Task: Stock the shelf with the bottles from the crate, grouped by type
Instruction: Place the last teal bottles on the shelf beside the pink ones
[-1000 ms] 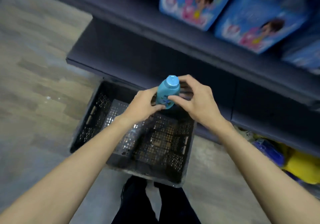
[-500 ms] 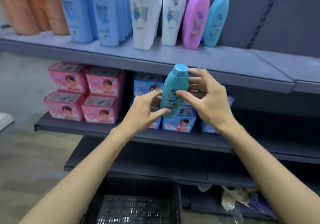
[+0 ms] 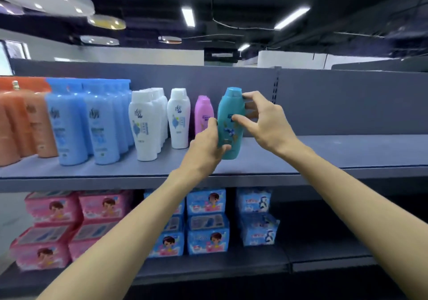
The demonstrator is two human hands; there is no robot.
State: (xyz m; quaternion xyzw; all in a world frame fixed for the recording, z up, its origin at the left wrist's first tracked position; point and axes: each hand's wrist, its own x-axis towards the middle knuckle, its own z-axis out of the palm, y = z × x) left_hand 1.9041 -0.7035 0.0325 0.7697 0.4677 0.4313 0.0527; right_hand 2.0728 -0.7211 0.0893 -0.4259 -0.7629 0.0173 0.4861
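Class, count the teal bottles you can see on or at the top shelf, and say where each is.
1 for certain: the teal bottle, gripped by the left hand and right hand right of the purple bottles. It may hide another behind.

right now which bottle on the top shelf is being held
The teal bottle, right of the purple ones: both the left hand and right hand grip it; all others stand untouched.

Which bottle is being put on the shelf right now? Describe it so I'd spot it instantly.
Follow the upper shelf rightward past the orange, blue, white and purple bottles. At the row's right end both hands grip a teal bottle, the only teal one.
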